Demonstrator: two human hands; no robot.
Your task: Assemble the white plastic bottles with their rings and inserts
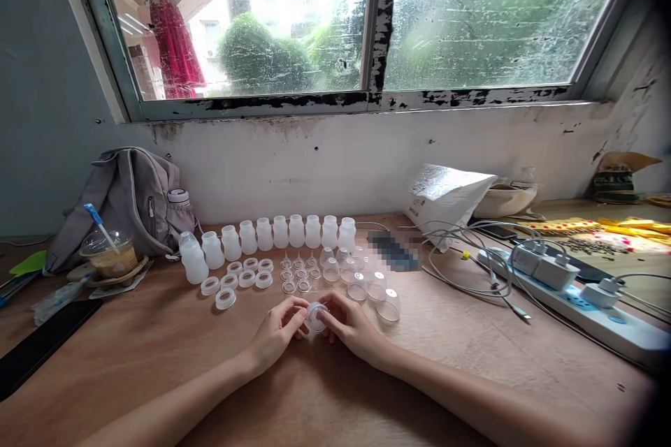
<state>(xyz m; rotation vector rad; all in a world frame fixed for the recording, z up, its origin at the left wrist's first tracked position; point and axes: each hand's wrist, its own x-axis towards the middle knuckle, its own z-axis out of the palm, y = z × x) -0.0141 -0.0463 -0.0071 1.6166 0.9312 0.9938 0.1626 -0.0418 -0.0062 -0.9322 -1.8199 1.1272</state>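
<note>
Between my left hand (283,330) and my right hand (349,325) is a translucent bottle collar ring (315,317), gripped by the fingers of both. Whether a teat sits inside it is too small to tell. Just beyond my hands stand clear bottle teats (300,272) in short rows. To their left lie several white collar rings (225,299), and to their right several clear dome caps (388,305). Behind them runs a row of frosted baby bottles (280,232). The leftmost bottle (193,260) has a cap on top.
A grey backpack (131,202), an iced drink cup (110,255) and a black phone (45,346) are on the left. On the right are a white foil pouch (445,199), tangled cables (461,265) and a power strip (587,304) with chargers plugged in.
</note>
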